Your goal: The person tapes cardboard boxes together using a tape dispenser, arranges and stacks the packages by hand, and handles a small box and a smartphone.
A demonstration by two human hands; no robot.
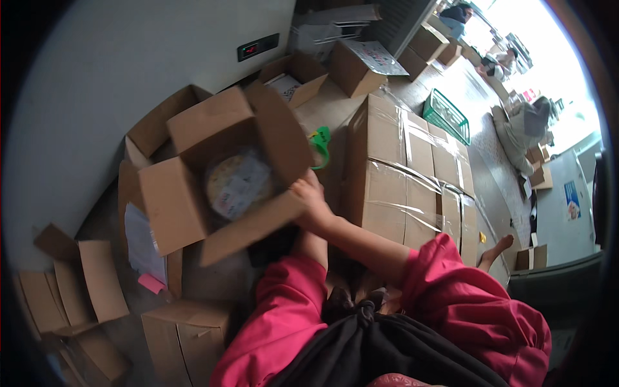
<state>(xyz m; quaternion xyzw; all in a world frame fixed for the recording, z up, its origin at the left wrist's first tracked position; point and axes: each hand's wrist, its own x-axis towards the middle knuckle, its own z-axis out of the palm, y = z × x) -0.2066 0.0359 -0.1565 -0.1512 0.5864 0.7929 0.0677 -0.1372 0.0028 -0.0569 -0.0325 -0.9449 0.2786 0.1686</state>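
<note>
My right hand [310, 197] grips an open cardboard box at the corner where two raised flaps meet. The box [171, 208] is tilted towards me, its flaps spread, somewhat blurred. Inside lies a round, pale item in clear plastic wrap [239, 181] with a printed label on it. Of my left arm only the forearm shows, passing up behind my right wrist; my left hand is hidden behind the box and right hand. Just beyond the right hand, a green tape-like ring with a green tag [320, 145] lies near the box.
Strapped cartons [411, 179] stand to the right, a green plastic basket [447, 116] behind them. Open boxes [295, 77] line the white wall panel [145, 48] with a small display. More boxes [186, 338] stand at lower left. A bare foot [500, 246] and several people [524, 128] are at right.
</note>
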